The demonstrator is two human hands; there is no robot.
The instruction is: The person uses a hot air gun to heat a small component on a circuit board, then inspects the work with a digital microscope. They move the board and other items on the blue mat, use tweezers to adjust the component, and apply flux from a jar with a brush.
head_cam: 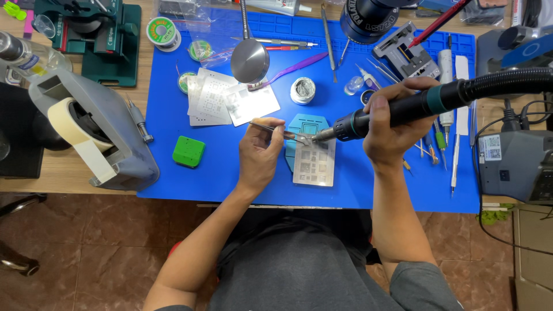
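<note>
Right hand grips black hot-air nozzle wand, left hand pinches slim steel tweezers, both tips over the perforated metal stencil plate; heating appears underway, unfinished.

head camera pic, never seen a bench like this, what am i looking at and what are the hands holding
This single picture comes from a camera worn on the person's head, looking down at their own two bare hands over a workbench. There is no machine doing the work.

The left hand pinches thin metal tweezers. The right hand grips a thick black hot-air handle with a hose running off to the right. Both tips meet over a metal stencil plate resting on a small teal block.

Everything sits on a blue work mat. Around it lie more stencil sheets, a green square pad, a small round tin, and a tape dispenser on the left.
</note>
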